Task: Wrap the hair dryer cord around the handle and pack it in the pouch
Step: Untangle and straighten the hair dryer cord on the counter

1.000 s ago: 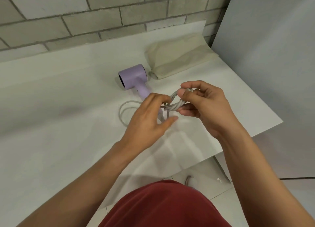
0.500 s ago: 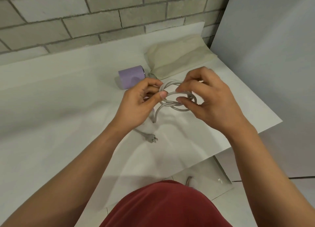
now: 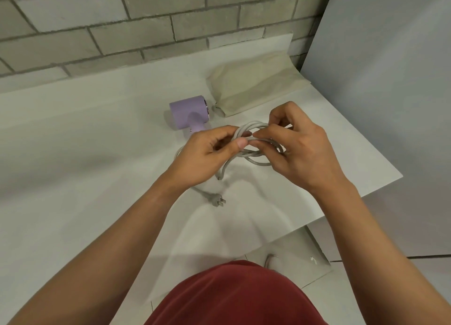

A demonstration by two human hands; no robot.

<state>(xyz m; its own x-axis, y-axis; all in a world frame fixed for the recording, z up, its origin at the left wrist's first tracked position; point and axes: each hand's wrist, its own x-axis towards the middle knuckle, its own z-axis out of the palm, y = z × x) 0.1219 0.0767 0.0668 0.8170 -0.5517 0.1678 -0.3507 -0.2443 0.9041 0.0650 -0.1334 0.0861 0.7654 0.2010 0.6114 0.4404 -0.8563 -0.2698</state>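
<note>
Beige pouch (image 3: 256, 85) lies flat beside lilac hair dryer (image 3: 189, 112).

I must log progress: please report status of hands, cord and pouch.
Left hand and right hand both hold coiled cord. Plug loose on table. Pouch unobstructed.

1. Both hands hold a coil of grey cord (image 3: 258, 151) above the white counter (image 3: 73, 178).
2. The left hand (image 3: 205, 156) pinches the coil's left side; the right hand (image 3: 300, 151) grips its right side.
3. The lilac dryer (image 3: 189, 112) lies beyond the coil, its handle hidden behind the left hand.
4. The plug (image 3: 218, 202) lies on the counter nearer the person than the coil.
5. The beige pouch (image 3: 256, 85) lies just right of the dryer.
</note>
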